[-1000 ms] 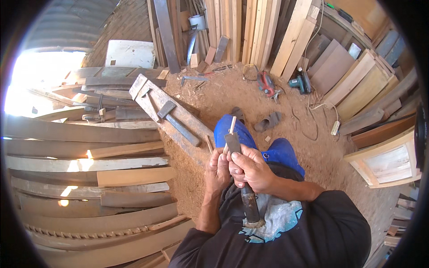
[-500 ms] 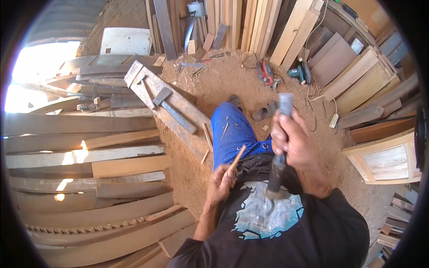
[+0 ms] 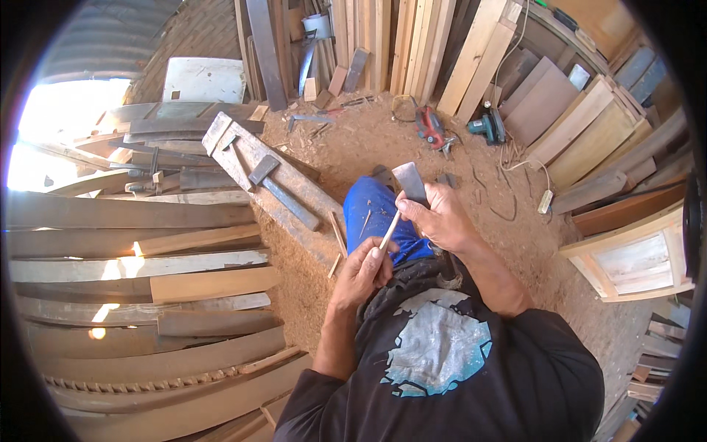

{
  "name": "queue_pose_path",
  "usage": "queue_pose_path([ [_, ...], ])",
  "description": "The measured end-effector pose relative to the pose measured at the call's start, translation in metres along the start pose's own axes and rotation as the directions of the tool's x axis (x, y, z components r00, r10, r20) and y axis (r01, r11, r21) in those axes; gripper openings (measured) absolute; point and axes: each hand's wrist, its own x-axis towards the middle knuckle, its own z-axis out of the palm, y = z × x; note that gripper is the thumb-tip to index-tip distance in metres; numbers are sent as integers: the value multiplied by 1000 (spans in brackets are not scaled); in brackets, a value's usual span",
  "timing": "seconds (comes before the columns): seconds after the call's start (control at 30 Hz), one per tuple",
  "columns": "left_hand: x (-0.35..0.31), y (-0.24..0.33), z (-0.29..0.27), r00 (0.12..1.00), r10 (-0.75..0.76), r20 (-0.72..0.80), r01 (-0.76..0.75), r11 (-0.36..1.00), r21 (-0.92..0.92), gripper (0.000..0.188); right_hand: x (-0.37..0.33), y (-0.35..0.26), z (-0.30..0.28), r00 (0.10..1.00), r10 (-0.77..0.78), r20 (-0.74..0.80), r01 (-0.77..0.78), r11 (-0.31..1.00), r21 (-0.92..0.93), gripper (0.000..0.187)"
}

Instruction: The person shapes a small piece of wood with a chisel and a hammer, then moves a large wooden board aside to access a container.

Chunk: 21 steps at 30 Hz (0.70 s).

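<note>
My left hand (image 3: 361,267) is closed around a thin wooden stick (image 3: 391,230) that points up and away from me. In my right hand (image 3: 444,219) is a chisel, its wide grey blade (image 3: 410,182) tilted up to the left. The stick's far end is at the right hand's fingers, just below the blade; whether it touches the steel I cannot tell. The chisel's dark handle is mostly hidden behind my right hand and wrist. Both hands are above my lap, over blue trousers. On the low plank bench (image 3: 313,193) to the left lies a hammer (image 3: 289,202).
A smaller hammer (image 3: 237,158) and thin wood strips (image 3: 338,236) also lie on the bench. Long boards (image 3: 132,210) are stacked at left. Ahead on the sawdust-covered floor are a red power tool (image 3: 433,129) and a green one (image 3: 487,127). A framed wooden panel (image 3: 633,261) is at right.
My right hand has moved left and forward, bringing the chisel blade to the stick's end. My left hand has risen slightly with the stick.
</note>
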Motion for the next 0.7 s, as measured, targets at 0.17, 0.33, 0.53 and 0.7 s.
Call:
queue_pose_path([
  [0.17,11,-1,-7,997,8,-77,-18,992,-126,29,4,-8,16,985,96,-142,19,761,649,21],
  [0.33,15,-2,-15,978,24,-206,-70,973,-221,25,-17,-17,52,938,257,232,-340,565,751,14],
  [0.53,2,9,-6,899,389,-200,-214,790,574,21,-36,-29,58,925,233,301,-379,618,689,18],
  [0.7,-43,-2,-10,945,319,-79,-202,753,626,22,-53,-57,25,979,203,34,-153,608,779,21],
])
